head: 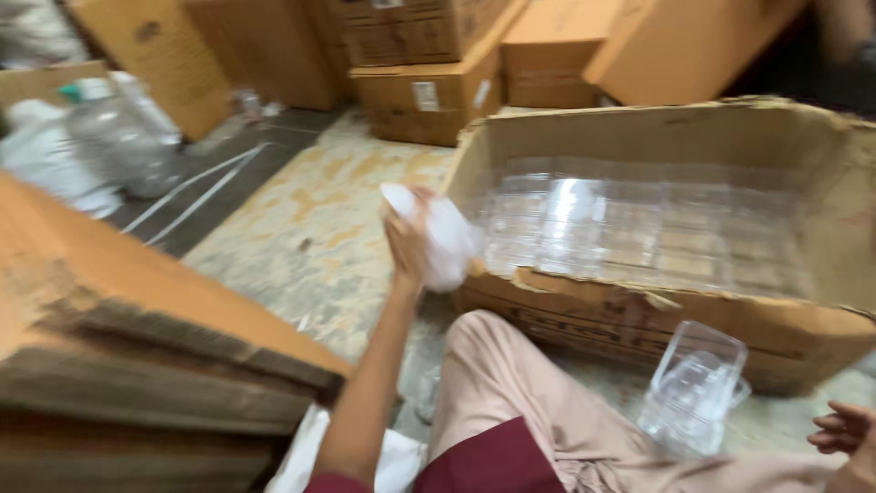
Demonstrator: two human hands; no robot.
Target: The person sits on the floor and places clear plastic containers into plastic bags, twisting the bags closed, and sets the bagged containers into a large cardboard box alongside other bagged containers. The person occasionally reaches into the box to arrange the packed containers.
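My left hand point(407, 239) is raised over the floor, closed around a white, translucent plastic piece point(444, 239) just at the near left corner of a big open cardboard box point(639, 315). The box is lined with rows of clear plastic containers point(639, 228). My right hand point(844, 429) shows at the lower right edge, fingers loosely apart and holding nothing. Just left of it a clear plastic clamshell container point(693, 388) stands open on the floor by my knee.
A stack of flattened cardboard sheets point(137, 338) fills the lower left. Clear plastic bottles point(109, 137) lie at the far left. Several closed cartons point(429, 82) stand at the back. My legs, in pink cloth point(529, 393), stretch across the stained floor point(310, 237).
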